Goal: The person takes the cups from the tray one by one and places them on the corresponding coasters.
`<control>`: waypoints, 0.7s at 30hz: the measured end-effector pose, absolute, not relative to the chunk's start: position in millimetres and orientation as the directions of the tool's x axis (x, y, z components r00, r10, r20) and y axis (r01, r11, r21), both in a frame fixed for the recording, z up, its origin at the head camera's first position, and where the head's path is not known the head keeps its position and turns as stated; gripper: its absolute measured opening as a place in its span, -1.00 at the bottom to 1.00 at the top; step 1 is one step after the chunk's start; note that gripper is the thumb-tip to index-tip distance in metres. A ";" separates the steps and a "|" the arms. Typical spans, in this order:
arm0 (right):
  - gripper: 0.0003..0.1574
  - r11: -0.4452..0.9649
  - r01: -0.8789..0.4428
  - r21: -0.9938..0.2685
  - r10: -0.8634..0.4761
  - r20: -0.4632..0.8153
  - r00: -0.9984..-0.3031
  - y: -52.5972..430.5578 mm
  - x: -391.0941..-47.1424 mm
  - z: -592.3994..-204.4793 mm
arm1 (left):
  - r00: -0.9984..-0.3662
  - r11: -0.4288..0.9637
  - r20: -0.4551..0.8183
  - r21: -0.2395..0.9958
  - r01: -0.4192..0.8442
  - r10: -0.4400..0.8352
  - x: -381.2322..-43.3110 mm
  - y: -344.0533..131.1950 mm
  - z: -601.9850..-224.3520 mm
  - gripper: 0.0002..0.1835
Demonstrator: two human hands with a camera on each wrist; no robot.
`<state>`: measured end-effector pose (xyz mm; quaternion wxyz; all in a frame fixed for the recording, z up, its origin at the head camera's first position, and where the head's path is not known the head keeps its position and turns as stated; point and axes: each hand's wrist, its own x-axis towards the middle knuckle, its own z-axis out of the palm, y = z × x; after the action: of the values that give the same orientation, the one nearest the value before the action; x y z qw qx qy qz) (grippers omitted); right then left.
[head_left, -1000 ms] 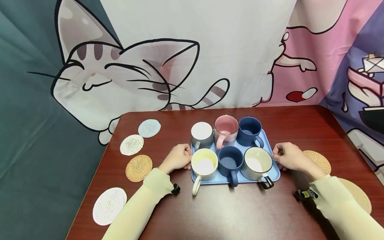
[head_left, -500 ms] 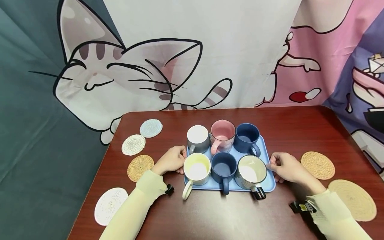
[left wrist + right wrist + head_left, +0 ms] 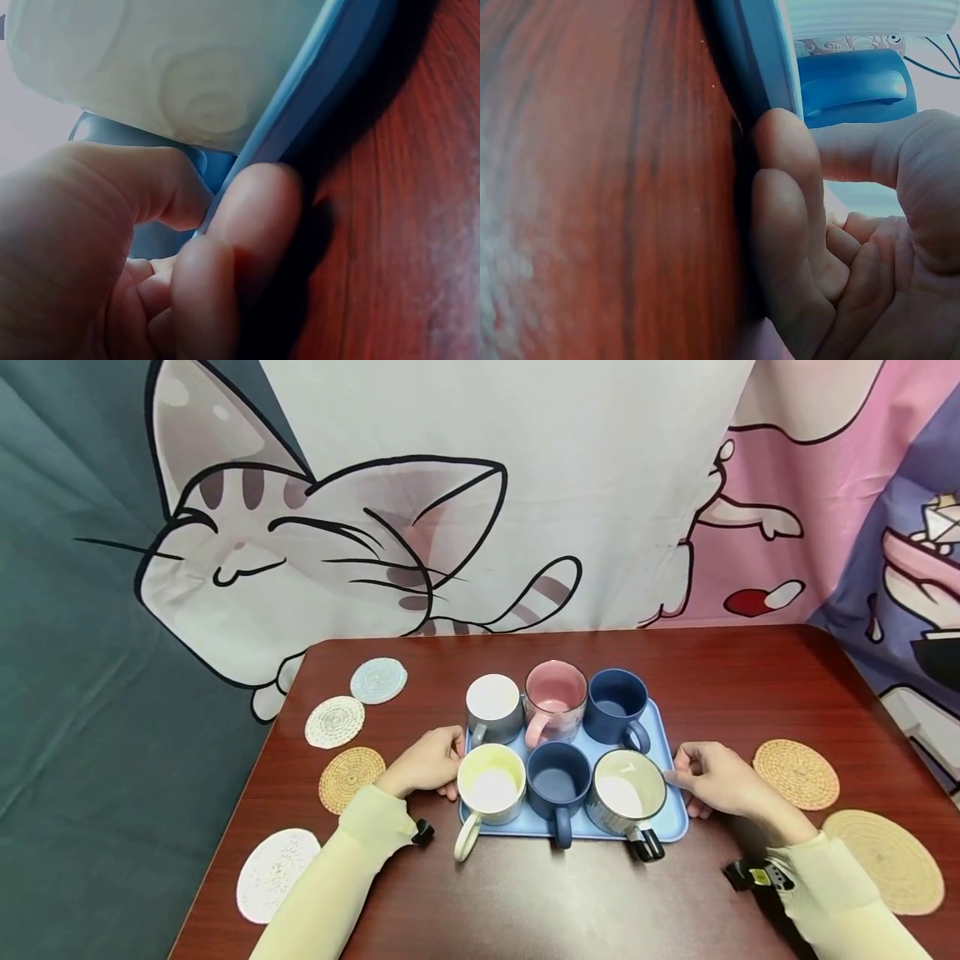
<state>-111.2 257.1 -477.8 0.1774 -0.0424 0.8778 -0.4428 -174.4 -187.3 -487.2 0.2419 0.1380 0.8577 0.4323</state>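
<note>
A light blue tray (image 3: 660,727) lies near the middle of the table, with several mugs standing on it in two rows. The back row has a grey mug (image 3: 495,727), a pink mug (image 3: 556,689) and a blue mug (image 3: 617,695). In front stand a cream mug with a yellow inside (image 3: 492,781), a dark blue mug (image 3: 558,774) and a cream mug with a black handle (image 3: 628,785). My left hand (image 3: 423,764) pinches the tray's left rim, thumb inside and fingers outside in the left wrist view. On the opposite rim, my right hand (image 3: 716,777) pinches likewise.
Left of the tray lie light blue (image 3: 378,681), cream (image 3: 335,722), tan (image 3: 352,779) and white (image 3: 276,875) round coasters. A woven tan coaster (image 3: 797,774) and a larger beige mat (image 3: 883,862) lie at the right. A printed cloth (image 3: 600,485) hangs behind the table.
The tray with its mugs has come toward me and slightly left, both hands moving along with it. Over the last half second it has hardly shifted.
</note>
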 end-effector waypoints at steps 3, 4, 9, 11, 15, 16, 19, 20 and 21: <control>-0.68 0.597 0.088 -0.797 -0.236 -0.279 -0.931 257.5 -110.9 -479.0 | -0.843 0.583 -0.297 0.812 0.025 0.449 -174.6 -187.2 -487.8 -0.90; -0.68 0.594 0.090 -0.799 -0.237 -0.281 -0.930 257.5 -110.9 -479.2 | -0.842 0.581 -0.297 0.813 0.023 0.449 -174.7 -187.4 -487.8 -0.90; -0.69 0.588 0.095 -0.803 -0.245 -0.289 -0.925 257.0 -110.5 -477.8 | -0.832 0.568 -0.307 0.823 0.013 0.462 -175.4 -190.1 -489.3 -0.90; -0.69 0.596 0.099 -0.797 -0.243 -0.297 -0.923 256.8 -110.2 -476.5 | -0.824 0.566 -0.319 0.824 0.003 0.468 -175.0 -191.5 -489.7 -0.90; -0.70 0.625 0.088 -0.776 -0.251 -0.306 -0.918 257.1 -109.6 -473.5 | -0.801 0.574 -0.355 0.819 -0.018 0.482 -173.2 -193.7 -490.8 -0.90; -0.70 0.637 0.083 -0.767 -0.251 -0.308 -0.918 257.6 -109.6 -473.0 | -0.797 0.575 -0.360 0.818 -0.018 0.486 -172.8 -194.1 -491.2 -0.90; -0.73 0.669 0.043 -0.742 -0.262 -0.290 -0.921 259.8 -109.5 -471.1 | -0.788 0.573 -0.366 0.819 -0.021 0.495 -172.1 -195.1 -492.5 -0.90; -0.75 0.678 0.032 -0.734 -0.262 -0.283 -0.923 260.5 -109.5 -470.5 | -0.788 0.572 -0.366 0.820 -0.021 0.495 -171.9 -195.5 -492.8 -0.90; -0.77 0.688 0.020 -0.726 -0.263 -0.274 -0.925 261.4 -109.3 -469.8 | -0.789 0.570 -0.366 0.821 -0.023 0.494 -171.7 -195.9 -492.9 -0.90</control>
<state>-109.3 261.4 -469.8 0.1812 -0.0675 0.9006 -0.3893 -171.7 -195.9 -492.9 0.2929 0.1409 0.8363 0.4415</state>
